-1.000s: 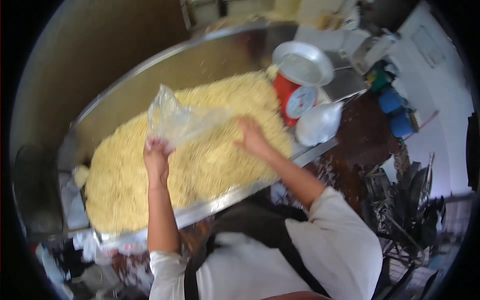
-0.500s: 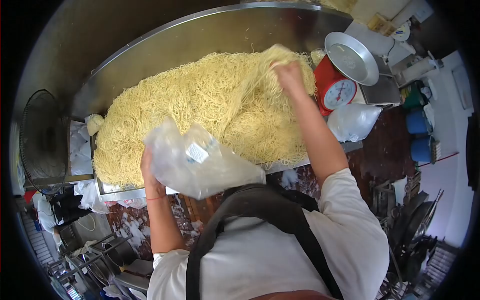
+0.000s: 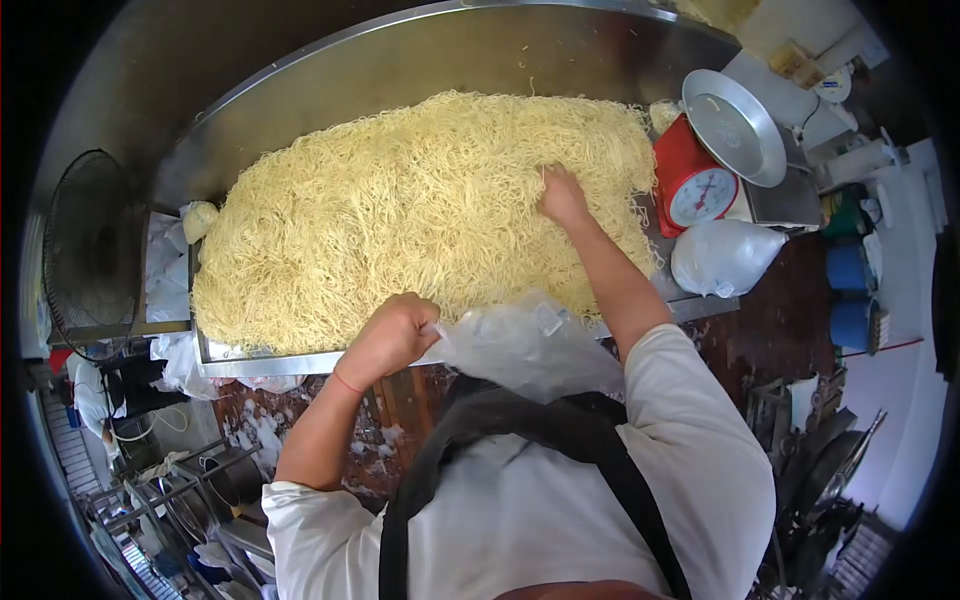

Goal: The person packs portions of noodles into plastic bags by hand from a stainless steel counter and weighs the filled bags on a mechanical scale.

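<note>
A wide heap of pale yellow noodles [image 3: 400, 210] spreads over the metal tray. My left hand [image 3: 398, 330], at the heap's near edge, is closed on the gathered edge of a clear plastic bag [image 3: 535, 350]. The bag looks limp and hangs to the right, in front of my apron. My right hand [image 3: 563, 197] presses into the right part of the heap with its fingers curled among the noodles. The fingertips are partly hidden there.
A red dial scale [image 3: 695, 185] with a round metal pan [image 3: 735, 128] stands right of the heap. A filled plastic bag [image 3: 725, 258] sits below the scale. On the left is a wire-caged fan [image 3: 92, 250]. Metal walls [image 3: 330, 95] rise behind the noodles.
My left hand has moved right, and the bag has swung right and toward my body. My right hand has come down from a lifted clump of noodles, which now lies in the heap.
</note>
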{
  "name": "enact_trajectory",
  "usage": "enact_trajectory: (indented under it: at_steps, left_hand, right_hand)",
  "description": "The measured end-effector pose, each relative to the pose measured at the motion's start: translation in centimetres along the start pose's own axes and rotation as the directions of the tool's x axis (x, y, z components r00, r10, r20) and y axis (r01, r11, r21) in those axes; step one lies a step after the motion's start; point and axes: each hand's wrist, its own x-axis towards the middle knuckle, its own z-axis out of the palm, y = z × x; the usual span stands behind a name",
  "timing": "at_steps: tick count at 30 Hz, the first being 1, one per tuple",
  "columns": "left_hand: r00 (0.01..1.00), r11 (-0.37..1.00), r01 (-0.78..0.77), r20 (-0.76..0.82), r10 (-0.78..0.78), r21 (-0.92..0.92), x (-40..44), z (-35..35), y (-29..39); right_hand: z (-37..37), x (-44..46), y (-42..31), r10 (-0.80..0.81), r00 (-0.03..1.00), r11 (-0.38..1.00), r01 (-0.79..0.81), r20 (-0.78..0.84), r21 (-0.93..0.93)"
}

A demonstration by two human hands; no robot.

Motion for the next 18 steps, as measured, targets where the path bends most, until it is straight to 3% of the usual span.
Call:
enact_trajectory:
  at_steps: [1, 3, 4, 5, 6, 8, 10, 12, 14, 16, 18]
  left_hand:
    - [0.986, 0.994, 0.0, -0.164, -0.017, -0.108, -0.1, 0.5, -0.5]
    - [0.873, 0.951, -0.068, -0.479, -0.09, -0.302, 0.6, 0.0, -2.2]
    - [0.81, 0.851, 0.13, -0.441, -0.387, -0.509, 0.8, -1.3, -3.8]
    - [0.666, 0.814, 0.289, -0.505, -0.549, -0.504, 1.5, -3.6, -4.8]
    - [0.615, 0.774, 0.13, -0.562, -0.553, -0.62, 1.8, -5.3, -7.3]
    - [0.475, 0.647, -0.344, -0.72, -0.506, -0.681, 4.0, -7.0, -13.3]
    - [0.39, 0.419, -0.506, -0.634, -0.668, -0.754, 5.9, -11.9, -11.7]
    - [0.313, 0.519, -0.374, -0.631, -0.71, -0.769, 9.0, -15.6, -16.6]
    - [0.408, 0.725, -0.198, -0.728, -0.551, -0.66, 11.4, -19.1, -17.2]
    - [0.31, 0.944, 0.103, -0.891, -0.33, -0.314, 14.2, -21.1, -14.6]
    - [0.279, 0.954, 0.283, -0.942, -0.184, -0.103, 16.1, -21.8, -12.1]
  right_hand:
    - [-0.1, 0.4, -0.2, 0.052, 0.998, 0.951, -0.038, -0.039, 0.306]
    - [-4.3, 0.9, -3.3, 0.173, 0.985, 0.796, -0.134, -0.009, 0.59]
    - [-7.2, 1.1, -5.0, 0.221, 0.975, 0.687, -0.169, 0.019, 0.707]
    - [-11.2, 1.5, -6.7, 0.274, 0.96, 0.676, -0.152, -0.055, 0.721]
    - [-15.3, 1.8, -8.1, 0.328, 0.936, 0.665, -0.134, -0.127, 0.735]
    - [-22.4, 3.9, -9.2, 0.339, 0.9, 0.233, 0.203, -0.275, 0.951]
    - [-31.3, 3.5, -10.4, 0.208, 0.904, 0.114, 0.356, -0.373, 0.927]
    - [-39.5, 3.9, -13.6, 0.283, 0.849, 0.11, 0.434, -0.447, 0.894]
    - [-45.9, 2.0, -15.9, 0.114, 0.841, 0.144, 0.513, -0.529, 0.846]
    - [-47.2, 1.5, -16.0, -0.029, 0.829, 0.196, 0.553, -0.559, 0.81]
    - [-46.2, 2.3, -14.7, -0.148, 0.823, 0.272, 0.567, -0.548, 0.778]
